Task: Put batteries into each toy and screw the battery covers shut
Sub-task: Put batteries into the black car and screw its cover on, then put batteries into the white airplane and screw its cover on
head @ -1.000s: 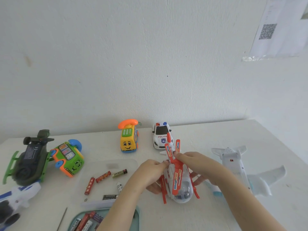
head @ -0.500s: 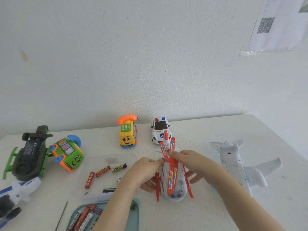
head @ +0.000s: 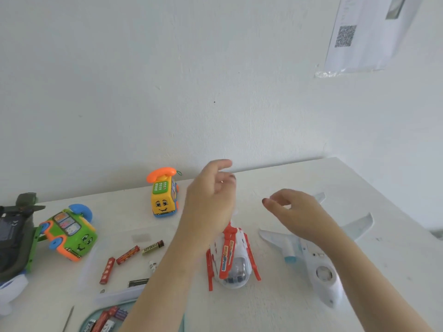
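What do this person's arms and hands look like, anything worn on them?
Both arms are bare up to the frame edge: no sleeves, gloves, watch or rings show. The right hand has a dark-painted nail; the left hand is blurred.

EVEREADY reads clearly along the gold-and-black battery (head: 153, 247) lying on the table (head: 311, 178). Up on the wall, a sheet of paper (head: 364, 51) shows a QR code, with fine print above it too small to read. Blue lettering runs down the orange rotor blade (head: 226, 256) of the white helicopter (head: 241, 248), but it's blurred. The print on the red batteries (head: 127, 254) can't be made out.
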Action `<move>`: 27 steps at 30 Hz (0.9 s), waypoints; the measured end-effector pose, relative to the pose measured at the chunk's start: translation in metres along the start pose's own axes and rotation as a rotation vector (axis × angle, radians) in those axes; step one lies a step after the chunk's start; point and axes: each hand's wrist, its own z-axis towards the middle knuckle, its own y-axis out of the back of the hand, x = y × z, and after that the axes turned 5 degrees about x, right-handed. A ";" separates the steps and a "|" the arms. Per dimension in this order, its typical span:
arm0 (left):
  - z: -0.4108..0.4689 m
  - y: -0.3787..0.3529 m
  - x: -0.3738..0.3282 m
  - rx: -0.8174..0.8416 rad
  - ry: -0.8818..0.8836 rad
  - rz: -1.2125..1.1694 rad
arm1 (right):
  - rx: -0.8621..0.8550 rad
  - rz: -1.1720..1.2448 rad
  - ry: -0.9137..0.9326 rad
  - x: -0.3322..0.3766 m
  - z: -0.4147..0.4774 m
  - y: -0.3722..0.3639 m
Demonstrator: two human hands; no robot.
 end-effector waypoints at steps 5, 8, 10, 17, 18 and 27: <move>-0.025 -0.066 -0.002 0.359 0.018 0.016 | -0.291 -0.106 -0.137 -0.036 -0.003 0.043; -0.037 -0.102 0.028 0.412 -0.107 0.393 | -0.128 -0.437 -0.254 -0.050 0.003 0.054; -0.043 -0.119 0.043 0.506 -0.069 0.504 | -0.051 -0.563 -0.270 -0.056 0.008 0.053; -0.045 -0.138 0.068 0.618 0.030 0.522 | 0.134 -0.534 -0.255 -0.073 0.025 0.041; -0.045 -0.138 0.069 0.630 0.022 0.535 | 0.115 -0.464 -0.229 -0.075 0.026 0.041; -0.049 -0.133 0.076 0.543 -0.155 0.373 | 0.089 -0.033 -0.400 -0.078 0.019 0.051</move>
